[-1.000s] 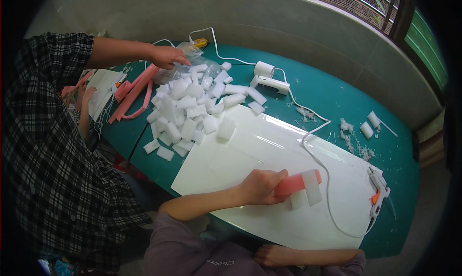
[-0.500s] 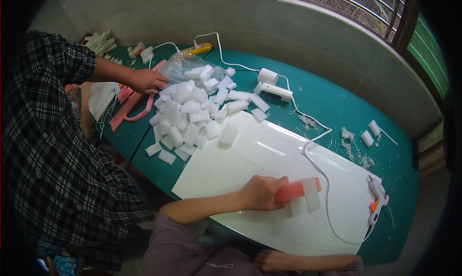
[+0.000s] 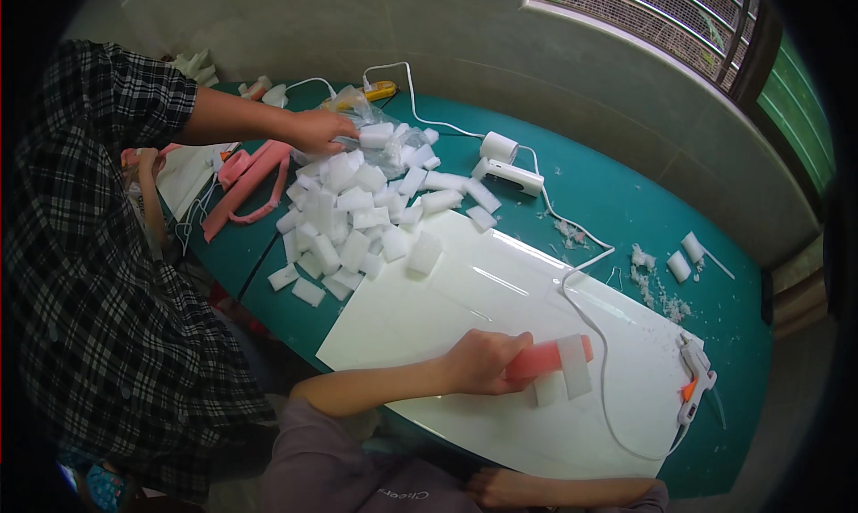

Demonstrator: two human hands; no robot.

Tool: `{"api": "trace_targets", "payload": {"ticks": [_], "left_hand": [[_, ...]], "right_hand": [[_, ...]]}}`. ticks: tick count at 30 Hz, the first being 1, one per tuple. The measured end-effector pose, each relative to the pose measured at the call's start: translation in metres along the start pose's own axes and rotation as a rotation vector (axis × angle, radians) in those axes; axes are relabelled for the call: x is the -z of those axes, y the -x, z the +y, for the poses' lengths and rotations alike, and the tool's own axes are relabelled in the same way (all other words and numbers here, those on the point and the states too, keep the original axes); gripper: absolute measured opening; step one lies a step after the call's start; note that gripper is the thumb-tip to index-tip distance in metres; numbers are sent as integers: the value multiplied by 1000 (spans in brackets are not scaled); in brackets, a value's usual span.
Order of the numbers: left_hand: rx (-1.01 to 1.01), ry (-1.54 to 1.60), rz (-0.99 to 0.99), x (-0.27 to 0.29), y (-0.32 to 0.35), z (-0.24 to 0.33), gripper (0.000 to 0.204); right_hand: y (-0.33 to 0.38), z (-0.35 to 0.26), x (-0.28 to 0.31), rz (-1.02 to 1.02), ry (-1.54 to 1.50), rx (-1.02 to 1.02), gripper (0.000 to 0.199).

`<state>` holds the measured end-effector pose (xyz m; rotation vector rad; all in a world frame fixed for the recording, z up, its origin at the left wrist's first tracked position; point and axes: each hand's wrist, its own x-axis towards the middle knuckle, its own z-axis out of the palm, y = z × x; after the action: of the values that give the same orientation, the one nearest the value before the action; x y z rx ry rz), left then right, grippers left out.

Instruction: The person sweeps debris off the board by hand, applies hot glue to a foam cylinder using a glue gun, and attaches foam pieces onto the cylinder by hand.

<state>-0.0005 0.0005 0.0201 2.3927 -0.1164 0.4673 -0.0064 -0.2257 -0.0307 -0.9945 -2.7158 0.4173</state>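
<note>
My left hand (image 3: 487, 361) is closed around a pink foam strip (image 3: 536, 358), just over the white board (image 3: 465, 312). A flat white foam piece (image 3: 575, 367) lies across the strip's far end. A second white foam piece (image 3: 546, 390) shows below the strip. My right hand (image 3: 493, 488) rests low at the table's near edge with its fingers curled; its palm is hidden. Right of the board lies a white glue gun (image 3: 695, 379) with an orange trigger, its cord looping over the board.
White foam blocks (image 3: 344, 214) form a heap at left centre. A co-worker's hand (image 3: 326, 130) touches a clear plastic bag (image 3: 384, 151) behind it. Pink foam strips (image 3: 246, 191) lie further left. A white device (image 3: 511, 175), foam scraps (image 3: 657, 281) and a yellow power strip (image 3: 380, 90) are also there.
The co-worker's hand has moved right, from the pink strips to the plastic bag and the foam blocks. My left hand keeps its hold, barely shifting. My right hand stays low.
</note>
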Motion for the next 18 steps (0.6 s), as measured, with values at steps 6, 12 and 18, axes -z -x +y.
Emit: {"api": "trace_targets", "payload": {"ticks": [6,12,18], "left_hand": [[-22,42,-10,0,-6,2,33],[0,28,-16,1,-2,-3,33],[-19,-3,-8,-1,-3,-3,34]], "right_hand": [[-3,2,9,-16,-35,-59,13],[1,5,-3,10,-102,-159,14],[1,6,0,108,-241,-142,12]]}}
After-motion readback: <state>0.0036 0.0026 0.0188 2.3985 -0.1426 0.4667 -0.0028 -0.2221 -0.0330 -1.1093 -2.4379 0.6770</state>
